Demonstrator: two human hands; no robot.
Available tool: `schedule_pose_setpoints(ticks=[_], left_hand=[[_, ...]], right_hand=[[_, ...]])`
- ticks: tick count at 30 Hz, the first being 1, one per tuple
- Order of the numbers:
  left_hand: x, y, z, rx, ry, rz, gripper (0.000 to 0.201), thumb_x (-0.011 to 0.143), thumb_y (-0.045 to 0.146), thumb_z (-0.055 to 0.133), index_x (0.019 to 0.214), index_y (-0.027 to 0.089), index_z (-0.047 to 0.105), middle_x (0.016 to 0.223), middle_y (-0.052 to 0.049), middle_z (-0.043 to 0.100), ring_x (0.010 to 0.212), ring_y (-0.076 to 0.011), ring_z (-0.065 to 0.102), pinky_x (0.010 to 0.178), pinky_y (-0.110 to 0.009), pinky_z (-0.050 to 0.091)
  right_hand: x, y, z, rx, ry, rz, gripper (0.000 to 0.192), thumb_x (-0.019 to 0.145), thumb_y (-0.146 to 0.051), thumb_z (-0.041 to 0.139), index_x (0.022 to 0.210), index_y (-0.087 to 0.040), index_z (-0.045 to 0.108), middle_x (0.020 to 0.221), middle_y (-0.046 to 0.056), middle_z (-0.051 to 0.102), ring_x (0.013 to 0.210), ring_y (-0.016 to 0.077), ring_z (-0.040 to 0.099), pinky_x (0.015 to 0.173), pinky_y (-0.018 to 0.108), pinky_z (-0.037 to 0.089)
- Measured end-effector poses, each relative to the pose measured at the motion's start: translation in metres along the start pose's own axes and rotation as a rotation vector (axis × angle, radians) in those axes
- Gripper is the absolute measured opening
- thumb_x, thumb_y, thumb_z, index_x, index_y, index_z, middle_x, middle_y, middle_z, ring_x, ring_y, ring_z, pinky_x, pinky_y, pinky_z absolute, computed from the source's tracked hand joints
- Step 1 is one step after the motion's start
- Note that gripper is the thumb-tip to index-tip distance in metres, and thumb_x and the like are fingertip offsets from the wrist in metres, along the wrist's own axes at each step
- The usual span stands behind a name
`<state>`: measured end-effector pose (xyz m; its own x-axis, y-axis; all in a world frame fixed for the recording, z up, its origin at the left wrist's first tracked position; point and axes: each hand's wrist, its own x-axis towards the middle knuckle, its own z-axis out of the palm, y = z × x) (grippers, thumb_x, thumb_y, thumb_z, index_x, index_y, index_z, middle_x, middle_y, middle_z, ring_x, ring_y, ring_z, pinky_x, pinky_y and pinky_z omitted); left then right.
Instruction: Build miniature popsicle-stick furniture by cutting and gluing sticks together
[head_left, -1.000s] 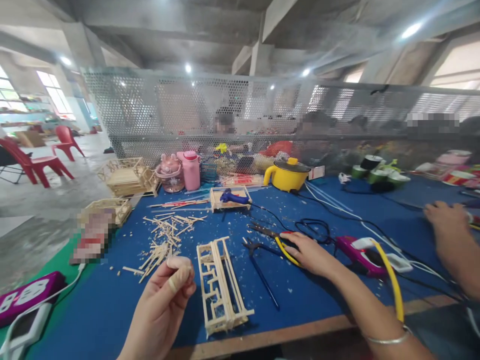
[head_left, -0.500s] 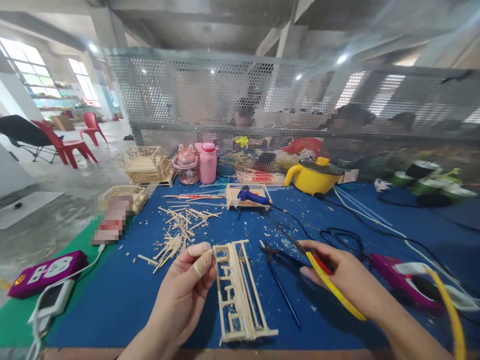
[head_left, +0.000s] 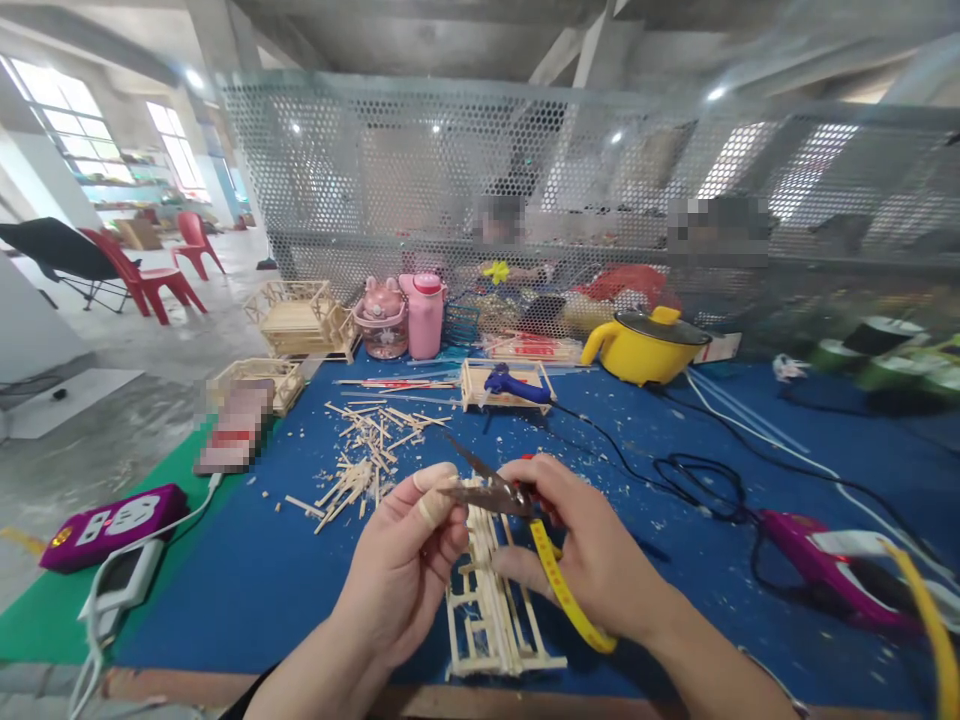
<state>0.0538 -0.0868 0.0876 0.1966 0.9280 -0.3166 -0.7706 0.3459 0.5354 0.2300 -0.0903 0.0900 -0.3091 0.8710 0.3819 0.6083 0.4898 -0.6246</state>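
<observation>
Our R hand [head_left: 592, 550] grips snips [head_left: 491, 490], tips pointing up-left, now raised off table; L hand [head_left: 409, 560] pinches by frame [head_left: 491, 600].

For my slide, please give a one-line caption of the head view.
Right hand brings yellow-handled cutters to the left hand above a wooden stick frame on a blue table.

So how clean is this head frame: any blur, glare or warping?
Head view: the hands and cutters are sharp; the right edge smears with motion blur near the green cups; windows blow out; the mesh screen bows from wide-angle distortion; faces are pixelated.
</observation>
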Motion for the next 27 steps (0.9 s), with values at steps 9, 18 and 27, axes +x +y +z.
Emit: schedule_pose_setpoints(ticks=[9,18,27], left_hand=[[0.003,-0.011,-0.008,0.374,-0.127,0.311,0.015,0.064,0.027,0.085,0.070,0.016,0.076,0.072,-0.001,0.067,0.065,-0.0068,0.059,0.062,-0.014,0.052],[0.000,-0.010,-0.010,0.331,-0.067,0.351,0.029,0.058,0.024,0.088,0.084,0.020,0.077,0.075,-0.002,0.071,0.067,-0.0098,0.065,0.064,-0.017,0.055],[-0.003,-0.008,-0.007,0.122,-0.160,0.115,0.037,0.052,0.022,0.091,0.083,0.016,0.070,0.076,-0.001,0.069,0.063,-0.0069,0.063,0.060,-0.015,0.055]], right_hand=[[0.020,-0.036,0.002,0.558,0.100,0.200,0.029,0.075,-0.027,0.070,0.099,-0.025,0.054,0.078,-0.003,0.064,0.069,0.0118,0.064,0.066,0.025,0.055],[0.020,-0.043,0.005,0.546,0.160,0.214,0.024,0.073,-0.020,0.064,0.095,-0.023,0.055,0.073,-0.004,0.061,0.065,0.0102,0.062,0.063,0.024,0.055],[0.019,-0.045,0.002,0.536,0.232,0.225,0.026,0.072,-0.021,0.065,0.096,-0.023,0.056,0.072,-0.004,0.061,0.065,0.0108,0.063,0.064,0.025,0.055]])
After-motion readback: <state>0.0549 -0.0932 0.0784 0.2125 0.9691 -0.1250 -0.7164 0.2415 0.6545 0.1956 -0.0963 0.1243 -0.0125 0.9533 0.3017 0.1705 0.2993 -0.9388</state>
